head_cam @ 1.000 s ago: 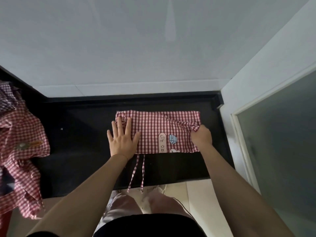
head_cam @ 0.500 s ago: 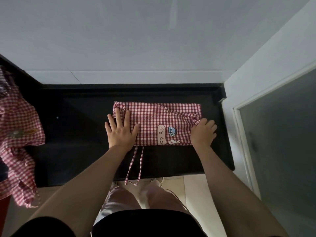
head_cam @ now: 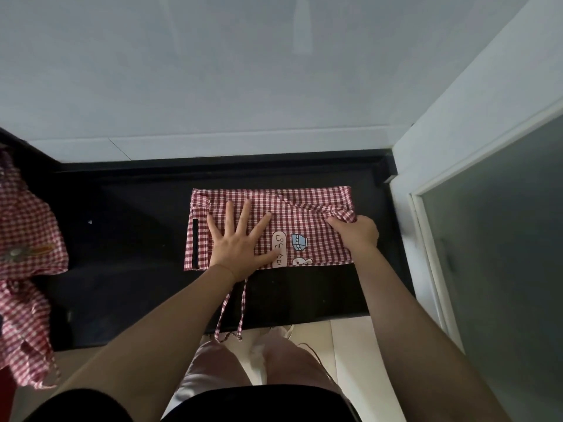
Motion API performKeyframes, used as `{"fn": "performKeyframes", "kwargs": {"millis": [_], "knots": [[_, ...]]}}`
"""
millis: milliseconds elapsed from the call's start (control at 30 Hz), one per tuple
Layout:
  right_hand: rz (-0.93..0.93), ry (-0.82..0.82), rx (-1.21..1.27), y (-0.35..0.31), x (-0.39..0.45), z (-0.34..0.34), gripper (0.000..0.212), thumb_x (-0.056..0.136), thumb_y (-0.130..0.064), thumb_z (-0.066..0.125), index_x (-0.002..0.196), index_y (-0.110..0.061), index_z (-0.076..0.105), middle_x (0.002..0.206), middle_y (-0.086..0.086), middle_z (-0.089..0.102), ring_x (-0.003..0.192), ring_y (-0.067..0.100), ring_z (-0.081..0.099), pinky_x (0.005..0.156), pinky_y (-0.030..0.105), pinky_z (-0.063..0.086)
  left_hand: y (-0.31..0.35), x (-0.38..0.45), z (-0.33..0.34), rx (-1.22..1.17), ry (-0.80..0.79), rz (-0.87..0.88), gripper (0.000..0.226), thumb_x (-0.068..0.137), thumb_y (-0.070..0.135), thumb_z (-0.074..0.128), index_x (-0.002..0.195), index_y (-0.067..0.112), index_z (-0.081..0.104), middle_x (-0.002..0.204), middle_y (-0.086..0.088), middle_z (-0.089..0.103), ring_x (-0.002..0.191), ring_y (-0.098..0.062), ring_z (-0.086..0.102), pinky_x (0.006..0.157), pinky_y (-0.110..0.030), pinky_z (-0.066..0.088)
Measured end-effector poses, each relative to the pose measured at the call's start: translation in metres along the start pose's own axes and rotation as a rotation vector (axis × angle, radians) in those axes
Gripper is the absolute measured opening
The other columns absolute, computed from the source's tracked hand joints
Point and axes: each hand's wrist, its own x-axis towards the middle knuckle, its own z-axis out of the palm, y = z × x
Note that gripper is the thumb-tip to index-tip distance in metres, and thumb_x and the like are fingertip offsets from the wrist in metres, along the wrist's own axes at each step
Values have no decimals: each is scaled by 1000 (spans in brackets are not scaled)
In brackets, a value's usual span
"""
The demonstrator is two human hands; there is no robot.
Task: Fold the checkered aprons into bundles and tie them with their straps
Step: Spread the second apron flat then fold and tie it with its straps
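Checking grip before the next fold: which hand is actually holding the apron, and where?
The right hand grips the folded apron at its right edge; the left hand only presses flat on it.

The folded apron (head_cam: 307, 214) on the desk (head_cam: 128, 239) is thin woven cloth in a red and white check, matt, lightly creased at its right edge, with smooth printed patches near the front edge. Its two straps (head_cam: 231, 306) are narrow strips of the same cloth. The desk looks like dark polished stone, smooth with a faint sheen. The loose aprons (head_cam: 27, 257) at the desk's left edge are the same matt checked cloth, crumpled. The wall (head_cam: 243, 71) behind is smooth, glossy pale tile
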Motion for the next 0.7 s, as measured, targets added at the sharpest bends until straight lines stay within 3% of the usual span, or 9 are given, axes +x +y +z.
{"fn": "performKeyframes", "kwargs": {"millis": [67,167,333,500,567,700], "knots": [[-47,-15,32,0,2,-3,38,88,-41,72,112,-13,64,117,5,66,102,20,61,93,37,51,0,0,-2,-2,-7,-5,92,75,95,5,148,48,-26,158,-3,-37,143,-39,-33,110,-73,-13],[-112,-87,118,-1,-1,-9,34,94,-37,64,119,-13,61,114,1,64,95,14,57,86,31,48,1,0,-6,3,-25,-10,94,74,95,5,150,47,-22,159,-4,-35,144,-40,-32,111,-73,-11],[-232,-137,97,-7,-8,-22,29,95,-42,62,113,-19,61,107,-5,64,93,12,61,71,24,46,14,5,-15,71,-12,-8,96,79,90,3,157,34,2,163,-11,-22,146,-43,-25,111,-75,-6],[-337,-203,128,-31,-25,-38,20,93,-37,65,107,-24,60,96,-13,62,87,5,60,70,21,47,23,16,-21,63,-139,73,109,64,100,20,144,48,-34,157,-6,-37,141,-50,-29,107,-80,-2],[-365,-264,125,-43,-37,-37,24,92,-37,67,111,-22,63,101,-10,66,92,9,64,75,24,51,26,20,-26,77,-183,50,119,57,103,26,144,47,-34,157,-7,-37,141,-52,-27,106,-81,0],[-417,-404,55,-66,-65,-22,16,93,-35,66,106,-29,60,93,-16,62,84,0,59,65,18,44,33,26,-40,75,-227,37,132,57,98,47,149,42,-29,162,-7,-27,145,-52,-19,107,-80,7]]}}
